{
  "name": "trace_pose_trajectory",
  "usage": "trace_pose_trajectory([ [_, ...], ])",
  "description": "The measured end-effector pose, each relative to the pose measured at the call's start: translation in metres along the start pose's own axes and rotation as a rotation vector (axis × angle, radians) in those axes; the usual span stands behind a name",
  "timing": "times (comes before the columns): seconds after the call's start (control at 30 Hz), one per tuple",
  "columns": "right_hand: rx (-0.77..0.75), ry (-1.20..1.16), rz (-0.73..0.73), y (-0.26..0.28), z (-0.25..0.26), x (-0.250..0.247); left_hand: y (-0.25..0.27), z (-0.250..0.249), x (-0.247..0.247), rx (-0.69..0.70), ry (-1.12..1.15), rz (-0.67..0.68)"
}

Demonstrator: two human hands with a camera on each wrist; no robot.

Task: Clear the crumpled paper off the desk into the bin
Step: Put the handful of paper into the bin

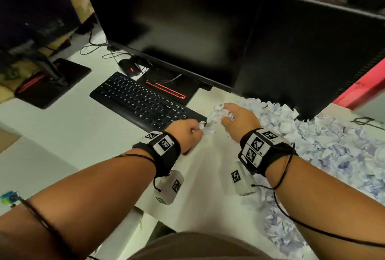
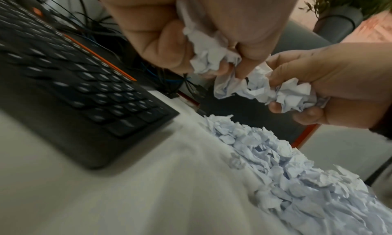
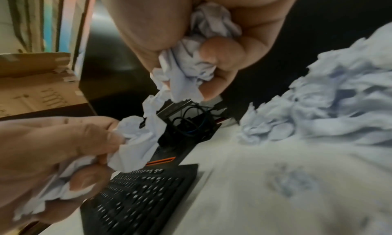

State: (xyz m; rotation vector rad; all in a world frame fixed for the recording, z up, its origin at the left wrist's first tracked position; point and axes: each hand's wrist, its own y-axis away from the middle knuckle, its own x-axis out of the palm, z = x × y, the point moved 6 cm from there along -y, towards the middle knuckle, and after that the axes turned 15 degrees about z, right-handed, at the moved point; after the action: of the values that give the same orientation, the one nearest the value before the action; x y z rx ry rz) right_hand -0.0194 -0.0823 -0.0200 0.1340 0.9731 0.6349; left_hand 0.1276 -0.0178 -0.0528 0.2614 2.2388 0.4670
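Observation:
A big heap of crumpled pale-blue paper [image 1: 316, 143] covers the right side of the white desk [image 1: 87, 134]. Just left of the heap, both hands are lifted above the desk, close together. My left hand [image 1: 190, 132] grips a wad of crumpled paper [image 2: 208, 57] in its curled fingers. My right hand [image 1: 230, 117] grips another wad [image 3: 191, 66]. In the left wrist view the right hand [image 2: 318, 87] and its wad [image 2: 290, 96] hang beside the left one. Ragged paper trails between the two wads; I cannot tell whether they are joined. No bin is in view.
A black keyboard [image 1: 141, 103] lies just left of the hands, with a mouse [image 1: 129, 67] and cables behind it. A dark monitor [image 1: 183, 20] and a black computer case [image 1: 302, 55] stand at the back. A cardboard box [image 3: 38, 87] shows at the left.

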Motion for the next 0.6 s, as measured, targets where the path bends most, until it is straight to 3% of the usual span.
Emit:
trace_pose_trajectory([
  [0.1, -0.066, 0.033, 0.108, -0.005, 0.039, 0.036, 0.037, 0.04, -0.014, -0.049, 0.079, -0.062],
  [0.3, -0.233, 0.083, 0.345, 0.006, 0.132, 0.142, 0.14, 0.17, -0.023, -0.254, 0.284, -0.18],
  [0.4, -0.302, 0.091, 0.437, 0.023, 0.171, 0.193, 0.19, 0.226, -0.013, -0.359, 0.307, -0.179],
  [0.47, -0.326, 0.217, 0.557, 0.038, 0.193, 0.233, 0.219, 0.257, -0.003, -0.438, 0.297, -0.16],
  [0.6, -0.343, 0.356, 0.704, 0.058, 0.213, 0.304, 0.258, 0.307, 0.025, -0.601, 0.25, -0.042],
])
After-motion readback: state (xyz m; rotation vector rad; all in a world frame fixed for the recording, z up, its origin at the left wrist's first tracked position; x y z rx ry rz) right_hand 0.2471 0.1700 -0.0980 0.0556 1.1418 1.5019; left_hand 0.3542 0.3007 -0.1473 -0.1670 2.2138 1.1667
